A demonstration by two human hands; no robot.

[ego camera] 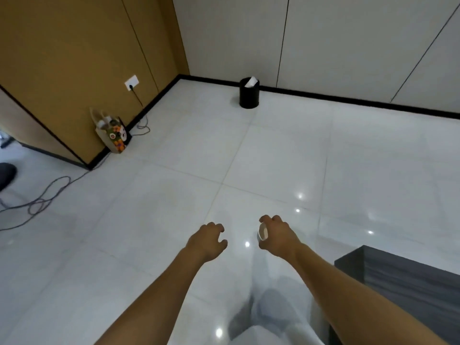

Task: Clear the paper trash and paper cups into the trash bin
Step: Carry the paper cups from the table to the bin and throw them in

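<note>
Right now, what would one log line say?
right hand holds paper cup | left hand empty | trash bin far ahead, by wall

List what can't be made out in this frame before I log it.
Head view only:
- paper cup: the right hand covers all but its rim.
- trash bin: far and small; its wall hides the contents, apart from white paper sticking out.
- patterned bag: too small to identify what's inside.
- dark furniture: cut off by the right edge.
- left hand: palm faces away; appears empty.

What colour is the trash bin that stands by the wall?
The trash bin is black, with white paper sticking out of it. The head view shows it.
</note>
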